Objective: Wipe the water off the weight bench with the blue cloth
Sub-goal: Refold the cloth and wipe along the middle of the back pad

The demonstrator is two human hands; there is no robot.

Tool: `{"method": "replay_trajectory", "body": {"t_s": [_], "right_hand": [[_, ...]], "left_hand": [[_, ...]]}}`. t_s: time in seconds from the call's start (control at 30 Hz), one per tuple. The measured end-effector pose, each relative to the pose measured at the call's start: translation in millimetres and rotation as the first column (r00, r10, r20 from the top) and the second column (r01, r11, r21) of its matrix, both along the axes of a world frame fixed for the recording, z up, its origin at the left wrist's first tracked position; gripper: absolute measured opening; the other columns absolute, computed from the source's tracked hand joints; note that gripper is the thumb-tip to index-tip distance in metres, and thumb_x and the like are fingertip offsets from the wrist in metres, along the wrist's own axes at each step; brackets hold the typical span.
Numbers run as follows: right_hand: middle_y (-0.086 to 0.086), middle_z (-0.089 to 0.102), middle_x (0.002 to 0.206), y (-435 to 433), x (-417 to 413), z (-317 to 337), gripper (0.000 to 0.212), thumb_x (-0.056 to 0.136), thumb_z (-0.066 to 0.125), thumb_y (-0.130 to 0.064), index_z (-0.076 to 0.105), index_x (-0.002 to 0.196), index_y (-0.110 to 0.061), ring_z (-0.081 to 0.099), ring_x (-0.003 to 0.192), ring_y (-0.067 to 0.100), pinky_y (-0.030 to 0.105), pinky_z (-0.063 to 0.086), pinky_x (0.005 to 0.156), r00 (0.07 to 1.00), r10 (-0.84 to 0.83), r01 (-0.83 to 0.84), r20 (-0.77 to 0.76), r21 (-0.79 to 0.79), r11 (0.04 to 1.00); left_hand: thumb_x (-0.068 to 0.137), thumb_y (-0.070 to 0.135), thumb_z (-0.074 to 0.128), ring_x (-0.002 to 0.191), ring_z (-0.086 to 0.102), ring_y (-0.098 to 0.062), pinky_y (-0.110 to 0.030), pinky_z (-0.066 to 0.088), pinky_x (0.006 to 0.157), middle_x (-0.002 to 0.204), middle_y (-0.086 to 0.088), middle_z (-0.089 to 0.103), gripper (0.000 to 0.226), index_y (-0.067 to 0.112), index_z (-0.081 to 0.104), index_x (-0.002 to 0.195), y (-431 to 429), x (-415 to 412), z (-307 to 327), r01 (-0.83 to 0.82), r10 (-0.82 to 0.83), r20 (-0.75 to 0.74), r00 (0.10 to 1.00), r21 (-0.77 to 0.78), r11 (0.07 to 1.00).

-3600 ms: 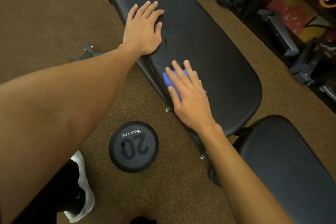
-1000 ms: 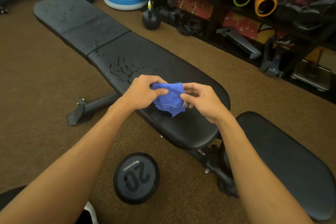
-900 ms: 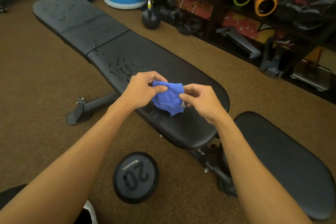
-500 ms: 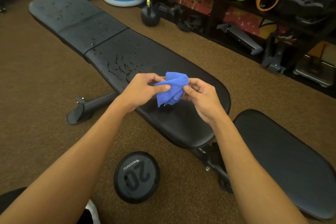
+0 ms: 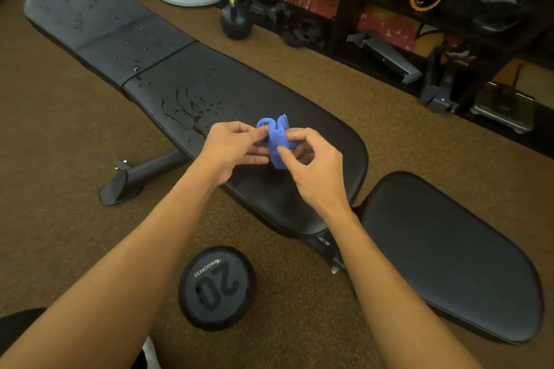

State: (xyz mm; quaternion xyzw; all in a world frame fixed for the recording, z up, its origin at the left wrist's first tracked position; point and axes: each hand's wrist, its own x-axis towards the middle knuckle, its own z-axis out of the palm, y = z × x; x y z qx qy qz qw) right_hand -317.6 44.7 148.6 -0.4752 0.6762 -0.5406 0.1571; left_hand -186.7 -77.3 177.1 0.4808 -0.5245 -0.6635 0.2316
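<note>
Blue cloth (image 5: pixel 277 142) pinched between left hand (image 5: pixel 232 150), right hand (image 5: pixel 313 165) above bench (image 5: pixel 314 117).

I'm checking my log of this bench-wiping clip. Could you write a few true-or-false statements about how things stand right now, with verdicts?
1. The left hand and the right hand both pinch the blue cloth. True.
2. The weight bench is already dry. False: water drops sit on it beyond the hands.
3. A weight marked 20 stands on the carpet beside the bench. True.
4. The cloth lies spread flat on the bench. False: it is bunched up in the hands.
</note>
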Motion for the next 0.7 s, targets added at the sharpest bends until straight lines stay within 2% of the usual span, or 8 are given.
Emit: {"method": "replay_trajectory", "body": {"t_s": [0.13, 0.27, 0.4, 0.47, 0.53, 0.6, 0.63, 0.7], "right_hand": [[-0.006, 0.068, 0.131, 1, 7, -8, 0.023, 0.092, 0.080, -0.009, 0.077, 0.114, -0.014, 0.069, 0.088, 0.016, 0.023, 0.056, 0.075, 0.997, 0.025, -0.029, -0.079, -0.043, 0.999], [-0.012, 0.065, 0.143, 0, 13, -18, 0.027, 0.095, 0.075, -0.009, 0.078, 0.121, -0.018, 0.067, 0.090, 0.012, 0.024, 0.056, 0.083, 0.992, 0.060, -0.055, -0.107, 0.051, 0.997], [-0.014, 0.073, 0.131, -1, 6, -11, 0.034, 0.098, 0.063, 0.001, 0.081, 0.117, -0.020, 0.069, 0.101, 0.004, 0.026, 0.056, 0.086, 0.999, 0.041, -0.042, 0.013, 0.070, 0.997], [-0.018, 0.073, 0.120, -3, -1, -5, 0.031, 0.098, 0.066, -0.007, 0.078, 0.119, -0.027, 0.062, 0.103, 0.007, 0.024, 0.050, 0.086, 1.000, -0.022, 0.024, -0.014, 0.095, 0.995], [-0.018, 0.065, 0.125, -7, -8, 2, 0.041, 0.094, 0.077, -0.023, 0.068, 0.133, -0.031, 0.053, 0.110, 0.006, 0.015, 0.042, 0.088, 0.997, -0.055, 0.062, -0.047, 0.154, 0.986], [-0.015, 0.057, 0.135, -14, -17, 9, 0.071, 0.088, 0.085, -0.037, 0.052, 0.151, -0.032, 0.050, 0.119, 0.002, 0.011, 0.042, 0.095, 1.000, 0.001, -0.006, 0.019, 0.266, 0.964], [-0.014, 0.058, 0.135, -18, -21, 12, 0.078, 0.088, 0.086, -0.039, 0.048, 0.156, -0.029, 0.054, 0.119, -0.001, 0.013, 0.045, 0.099, 0.994, 0.055, -0.081, 0.090, 0.315, 0.946], [-0.010, 0.069, 0.129, -24, -29, 15, 0.065, 0.093, 0.082, -0.031, 0.056, 0.151, -0.018, 0.066, 0.115, 0.002, 0.029, 0.055, 0.105, 0.948, 0.181, -0.266, 0.262, 0.337, 0.903]], "left_hand": [[0.108, 0.013, 0.057, 0.099, 0.079, -0.030, -0.043, 0.064, 0.087, 0.106, -0.016, 0.080, 0.022, 0.003, 0.072, 0.120, 1, 3, 0, 0.105, -0.099, -0.081, 0.992, 0.079, 0.991], [0.105, 0.026, 0.062, 0.097, 0.079, -0.027, -0.039, 0.063, 0.086, 0.109, -0.015, 0.080, 0.028, 0.006, 0.073, 0.121, -2, 6, -3, 0.131, -0.114, -0.127, 0.985, 0.136, 0.982], [0.103, 0.010, 0.062, 0.085, 0.072, -0.022, -0.032, 0.056, 0.072, 0.101, -0.013, 0.078, 0.017, 0.006, 0.075, 0.114, -7, 7, -16, 0.055, -0.056, 0.018, 0.998, 0.030, 0.998], [0.104, 0.010, 0.060, 0.084, 0.069, -0.020, -0.031, 0.053, 0.069, 0.099, -0.010, 0.077, 0.019, 0.008, 0.077, 0.112, -10, 10, -20, 0.050, -0.049, 0.057, 0.997, -0.015, 0.999], [0.104, 0.012, 0.060, 0.084, 0.068, -0.020, -0.033, 0.051, 0.071, 0.094, -0.008, 0.077, 0.020, 0.013, 0.079, 0.105, -11, 14, -19, 0.092, -0.088, 0.071, 0.994, -0.047, 0.995], [0.104, 0.012, 0.059, 0.084, 0.068, -0.020, -0.034, 0.051, 0.071, 0.092, -0.005, 0.077, 0.020, 0.015, 0.079, 0.102, -11, 16, -16, 0.147, -0.143, 0.055, 0.988, -0.075, 0.986], [0.104, 0.012, 0.059, 0.083, 0.070, -0.018, -0.032, 0.052, 0.070, 0.091, -0.003, 0.077, 0.020, 0.014, 0.079, 0.103, -10, 16, -14, 0.172, -0.170, 0.032, 0.985, -0.080, 0.982], [0.107, 0.014, 0.057, 0.083, 0.072, -0.014, -0.029, 0.056, 0.066, 0.093, -0.002, 0.077, 0.020, 0.011, 0.077, 0.110, -8, 16, -9, 0.211, -0.212, -0.015, 0.977, -0.075, 0.975]]}}
